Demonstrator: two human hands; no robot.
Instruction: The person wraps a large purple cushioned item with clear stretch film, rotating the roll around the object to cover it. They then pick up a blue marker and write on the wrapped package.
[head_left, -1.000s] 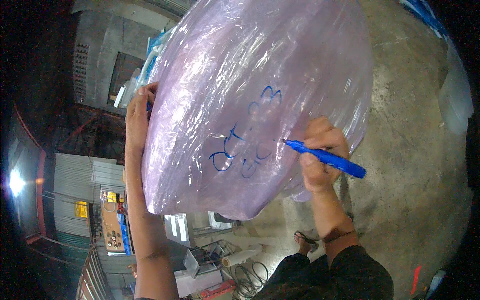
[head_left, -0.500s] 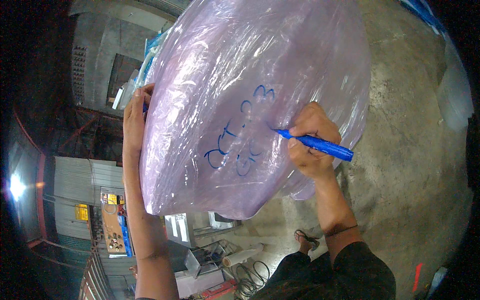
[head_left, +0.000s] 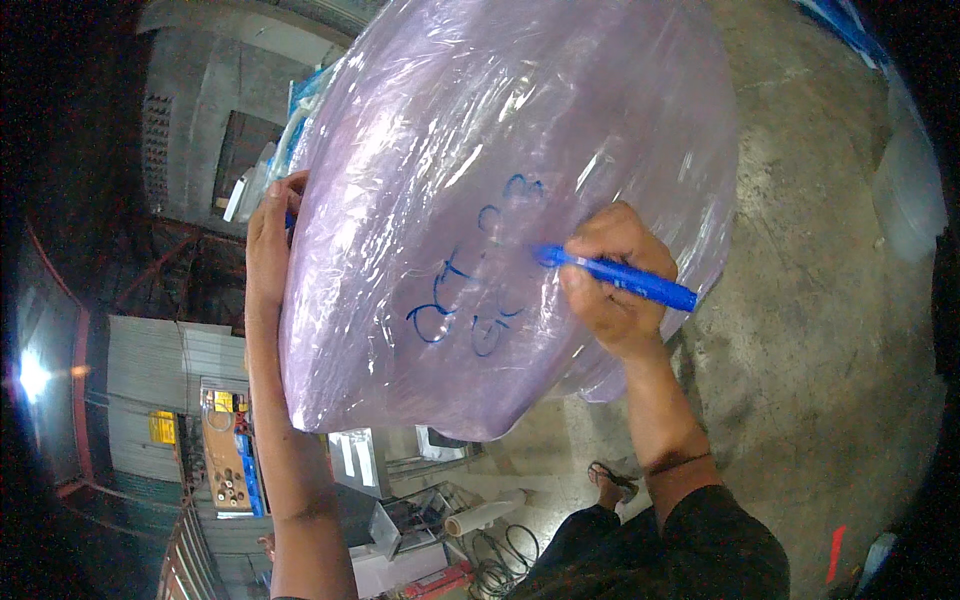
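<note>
A large, puffed-out bundle of pale purple clear plastic film [head_left: 440,180] fills the middle of the view. Blue handwriting runs across its surface. My right hand [head_left: 622,285] grips a blue marker pen [head_left: 640,281], its tip at the film beside the writing. Along the bundle's left edge rests my left hand [head_left: 268,235], with its fingers curled and partly hidden behind the plastic. A small blue bit [head_left: 291,219] shows at those fingers; I cannot make out what it is.
Concrete floor [head_left: 810,330] lies to the right. Below the bundle are a cardboard-coloured roll [head_left: 484,513], looped black cable [head_left: 505,560] and a grey bin [head_left: 398,525]. A board with small parts [head_left: 228,460] is at lower left. Clear plastic [head_left: 908,205] stands at far right.
My right hand and the marker have shifted slightly left and up across the film. The left hand keeps its place at the bundle's edge.
</note>
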